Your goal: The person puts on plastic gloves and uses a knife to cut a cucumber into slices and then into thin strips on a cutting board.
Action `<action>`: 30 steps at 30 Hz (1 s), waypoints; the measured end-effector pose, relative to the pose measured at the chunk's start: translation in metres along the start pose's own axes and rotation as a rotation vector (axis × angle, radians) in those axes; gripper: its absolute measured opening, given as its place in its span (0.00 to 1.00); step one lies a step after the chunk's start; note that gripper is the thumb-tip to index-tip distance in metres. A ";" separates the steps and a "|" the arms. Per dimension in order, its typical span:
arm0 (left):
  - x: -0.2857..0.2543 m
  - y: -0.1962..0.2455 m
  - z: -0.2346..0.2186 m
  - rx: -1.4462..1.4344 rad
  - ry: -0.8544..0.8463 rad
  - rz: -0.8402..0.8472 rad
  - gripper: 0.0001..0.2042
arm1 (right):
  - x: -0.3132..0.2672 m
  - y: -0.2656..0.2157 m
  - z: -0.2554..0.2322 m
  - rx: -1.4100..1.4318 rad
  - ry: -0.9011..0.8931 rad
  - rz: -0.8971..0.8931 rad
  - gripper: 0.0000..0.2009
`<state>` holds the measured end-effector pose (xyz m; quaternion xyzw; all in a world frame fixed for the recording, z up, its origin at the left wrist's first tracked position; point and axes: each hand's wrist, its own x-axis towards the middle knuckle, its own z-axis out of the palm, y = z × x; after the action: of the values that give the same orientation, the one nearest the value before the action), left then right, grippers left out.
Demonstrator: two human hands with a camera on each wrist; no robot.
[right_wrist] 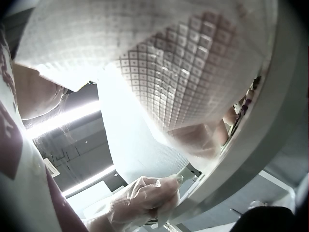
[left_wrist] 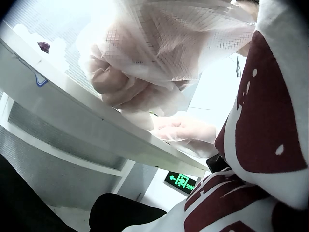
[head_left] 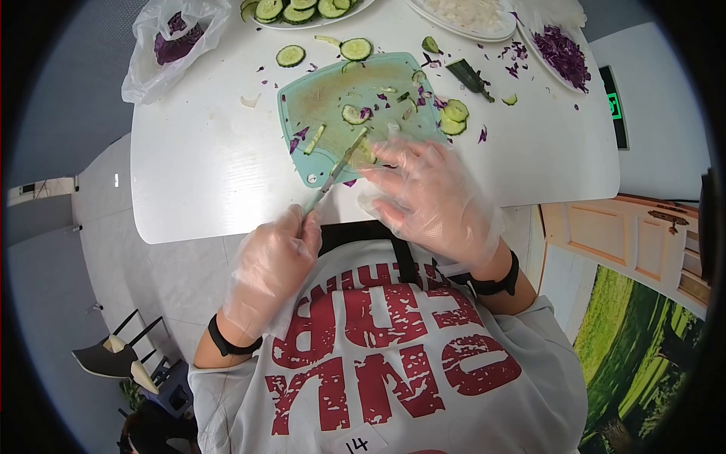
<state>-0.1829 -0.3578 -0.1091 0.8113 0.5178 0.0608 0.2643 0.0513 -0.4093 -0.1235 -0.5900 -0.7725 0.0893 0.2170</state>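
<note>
My gloved left hand point(head_left: 276, 250) grips the handle of a knife point(head_left: 336, 170), whose blade reaches up and right over the green cutting board point(head_left: 302, 102). Beside the blade lies a cut cucumber piece point(head_left: 364, 153), partly hidden by my gloved right hand point(head_left: 431, 189). The right fingers are spread, not curled round it, with fingertips right at the piece. Another cucumber slice point(head_left: 352, 114) and a thin cucumber strip point(head_left: 314, 140) lie on the board. In the right wrist view, the left hand point(right_wrist: 147, 195) is closed round the knife handle point(right_wrist: 186, 173).
Cucumber slices point(head_left: 454, 113) and a dark green cucumber end point(head_left: 467, 77) lie right of the board. At the back stand a plate of cucumber slices point(head_left: 299, 10), a plate of white pieces point(head_left: 469, 15), shredded purple cabbage point(head_left: 561, 57) and a bag point(head_left: 151, 72) with purple cabbage.
</note>
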 end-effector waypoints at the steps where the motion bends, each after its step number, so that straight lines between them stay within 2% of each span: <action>1: 0.000 0.001 0.000 0.003 -0.005 -0.004 0.14 | 0.000 0.000 0.000 0.004 0.007 -0.001 0.20; 24: 0.004 0.003 0.000 0.006 -0.016 0.014 0.11 | 0.000 0.001 0.001 -0.001 -0.005 -0.005 0.21; 30: 0.007 0.004 0.003 0.183 0.037 0.125 0.13 | -0.001 0.001 -0.001 -0.010 -0.010 -0.015 0.21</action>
<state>-0.1751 -0.3542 -0.1105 0.8615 0.4745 0.0448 0.1753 0.0529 -0.4103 -0.1238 -0.5847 -0.7785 0.0868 0.2110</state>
